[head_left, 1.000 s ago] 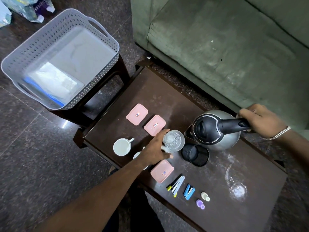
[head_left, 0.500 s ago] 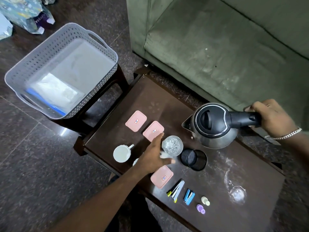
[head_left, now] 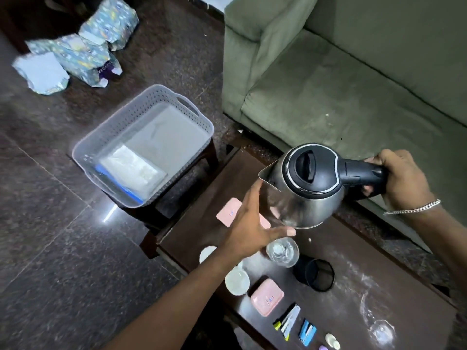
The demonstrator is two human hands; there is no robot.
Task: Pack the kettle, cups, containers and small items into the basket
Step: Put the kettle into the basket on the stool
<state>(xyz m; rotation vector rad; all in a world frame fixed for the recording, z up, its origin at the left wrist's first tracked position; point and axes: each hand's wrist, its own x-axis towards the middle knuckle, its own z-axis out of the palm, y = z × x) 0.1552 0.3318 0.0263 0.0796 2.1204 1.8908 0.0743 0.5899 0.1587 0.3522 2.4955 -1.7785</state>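
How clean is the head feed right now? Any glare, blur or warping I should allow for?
Head view: a bright streak of glare on the polished floor beside the basket; the left hand is slightly motion-smeared near the steel kettle, whose body mirrors the room; wide-angle bending tilts the sofa; room light is dim, with soft shadows.

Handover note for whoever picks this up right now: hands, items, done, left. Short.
Right hand: gripping the kettle by its handle, held above the table.
Left hand: open, spread by the kettle's body, holding nothing.
Basket: on the stool, holds only a flat packet.
Done: none of the task's things is packed.
Left: kettle, white cups, glass, black cup, pink containers, small items.
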